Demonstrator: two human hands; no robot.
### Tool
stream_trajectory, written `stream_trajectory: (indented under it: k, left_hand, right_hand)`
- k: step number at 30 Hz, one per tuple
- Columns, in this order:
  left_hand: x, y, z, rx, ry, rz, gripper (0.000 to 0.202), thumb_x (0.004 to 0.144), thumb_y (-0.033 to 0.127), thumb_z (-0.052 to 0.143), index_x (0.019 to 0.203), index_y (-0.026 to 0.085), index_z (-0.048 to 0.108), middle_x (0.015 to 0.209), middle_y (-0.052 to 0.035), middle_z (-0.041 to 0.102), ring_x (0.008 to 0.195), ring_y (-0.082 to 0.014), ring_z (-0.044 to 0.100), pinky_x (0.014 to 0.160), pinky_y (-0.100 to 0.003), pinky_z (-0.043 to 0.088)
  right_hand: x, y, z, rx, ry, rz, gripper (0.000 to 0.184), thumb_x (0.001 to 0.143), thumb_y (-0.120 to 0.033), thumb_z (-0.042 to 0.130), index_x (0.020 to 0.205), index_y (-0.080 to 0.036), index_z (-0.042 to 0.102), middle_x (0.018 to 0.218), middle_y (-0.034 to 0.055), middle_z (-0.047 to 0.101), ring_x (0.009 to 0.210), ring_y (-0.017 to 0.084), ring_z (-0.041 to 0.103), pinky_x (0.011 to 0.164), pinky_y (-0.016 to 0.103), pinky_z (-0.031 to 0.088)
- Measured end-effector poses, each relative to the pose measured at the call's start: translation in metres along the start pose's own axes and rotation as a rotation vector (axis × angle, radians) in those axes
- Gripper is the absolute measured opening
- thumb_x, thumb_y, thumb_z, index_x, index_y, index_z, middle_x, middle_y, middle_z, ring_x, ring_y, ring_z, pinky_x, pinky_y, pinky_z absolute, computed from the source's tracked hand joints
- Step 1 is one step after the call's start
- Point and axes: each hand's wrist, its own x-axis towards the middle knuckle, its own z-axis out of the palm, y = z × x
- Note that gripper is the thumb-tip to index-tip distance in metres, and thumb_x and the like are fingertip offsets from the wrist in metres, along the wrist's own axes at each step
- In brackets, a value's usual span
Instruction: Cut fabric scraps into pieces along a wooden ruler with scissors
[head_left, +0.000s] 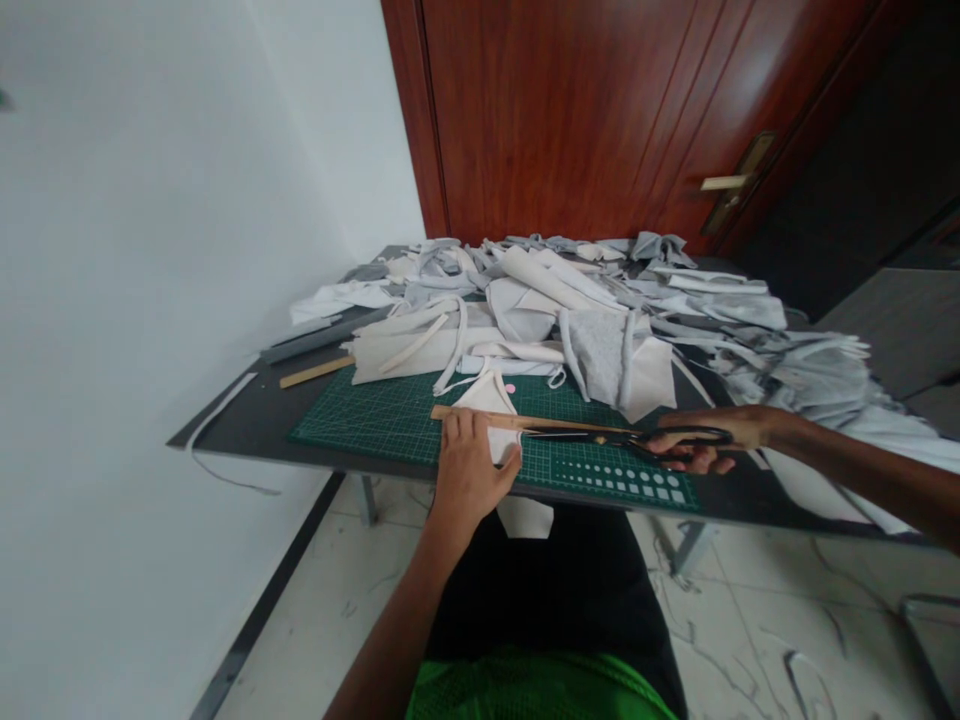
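Note:
My left hand [469, 465] presses flat, fingers together, on a white cloth piece [489, 398] lying on the green cutting mat [375, 420]. The cloth hangs over the table's near edge. A wooden ruler [540, 422] lies across the cloth beside my fingertips. My right hand [709, 440] has its fingers through the black handles of long scissors [600, 435], whose blades point left along the ruler toward the cloth.
A big heap of white and grey fabric scraps [600, 300] covers the back and right of the dark table [240, 420]. A second wooden strip [315, 371] lies at the left. A red-brown door [600, 110] stands behind, a white wall at the left.

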Motion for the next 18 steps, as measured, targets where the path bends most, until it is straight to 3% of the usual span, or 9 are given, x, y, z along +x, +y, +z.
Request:
stream_trajectory:
  k: [7, 13, 18]
  left_hand:
    - [0.0, 0.0, 0.0, -0.027, 0.038, 0.019, 0.032, 0.088, 0.036, 0.07, 0.107, 0.017, 0.053, 0.111, -0.0131, 0.054, 0.113, -0.0353, 0.051, 0.102, -0.054, 0.05]
    - [0.0, -0.001, 0.001, -0.005, 0.033, 0.03, 0.032, 0.089, 0.037, 0.069, 0.106, 0.016, 0.053, 0.111, -0.0144, 0.054, 0.113, -0.0366, 0.051, 0.103, -0.055, 0.049]
    - [0.0, -0.002, 0.002, -0.02, 0.045, 0.037, 0.031, 0.089, 0.036, 0.069, 0.107, 0.017, 0.053, 0.111, -0.0147, 0.054, 0.113, -0.0367, 0.052, 0.102, -0.056, 0.05]
  right_hand:
    - [-0.001, -0.001, 0.004, 0.007, 0.003, -0.089, 0.059, 0.076, -0.072, 0.075, 0.075, -0.018, 0.051, 0.056, -0.01, 0.034, 0.046, 0.004, 0.025, 0.033, 0.012, 0.024]
    - [0.006, -0.003, 0.021, 0.09, -0.003, -0.175, 0.062, 0.072, -0.075, 0.076, 0.076, -0.018, 0.052, 0.055, -0.0105, 0.037, 0.044, 0.003, 0.024, 0.031, 0.014, 0.036]
    - [0.008, -0.01, 0.024, 0.033, 0.039, -0.195, 0.058, 0.078, -0.069, 0.077, 0.07, -0.017, 0.053, 0.05, -0.0105, 0.038, 0.041, 0.004, 0.027, 0.032, 0.015, 0.042]
